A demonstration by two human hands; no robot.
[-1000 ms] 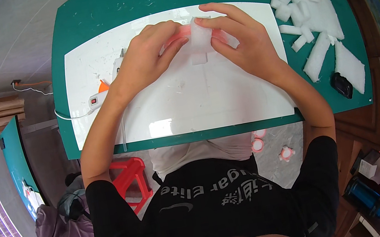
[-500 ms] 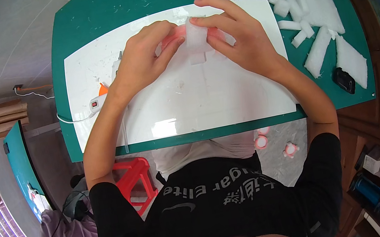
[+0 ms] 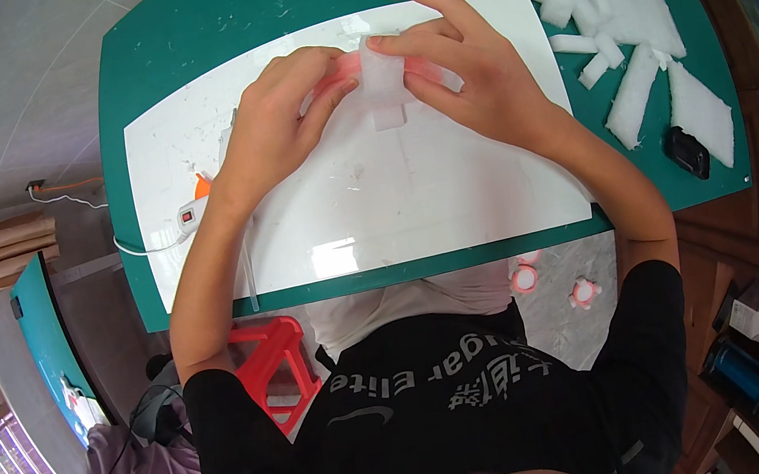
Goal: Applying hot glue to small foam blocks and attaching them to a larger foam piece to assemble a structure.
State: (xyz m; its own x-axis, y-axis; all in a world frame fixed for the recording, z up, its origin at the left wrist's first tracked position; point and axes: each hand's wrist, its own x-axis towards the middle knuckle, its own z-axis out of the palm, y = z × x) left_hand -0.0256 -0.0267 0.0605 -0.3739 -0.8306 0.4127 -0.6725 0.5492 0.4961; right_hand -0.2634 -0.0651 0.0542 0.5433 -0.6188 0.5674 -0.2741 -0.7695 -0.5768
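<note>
A small white foam piece (image 3: 381,84) is pinched between both hands at the far middle of the white board (image 3: 373,198), which lies on the green table (image 3: 144,55). The grip of the left hand (image 3: 273,124) is closed on the piece's left side, over something pink that cannot be made out; the grip of the right hand (image 3: 472,68) is clamped on its right side and top, fingers (image 3: 419,1) curled over it. Cut white foam strips (image 3: 606,24) are scattered to the far right, well apart, with a black object (image 3: 687,152) near them. An orange-tipped tool (image 3: 200,185) and a white cable switch (image 3: 188,214) lie beside the left wrist.
</note>
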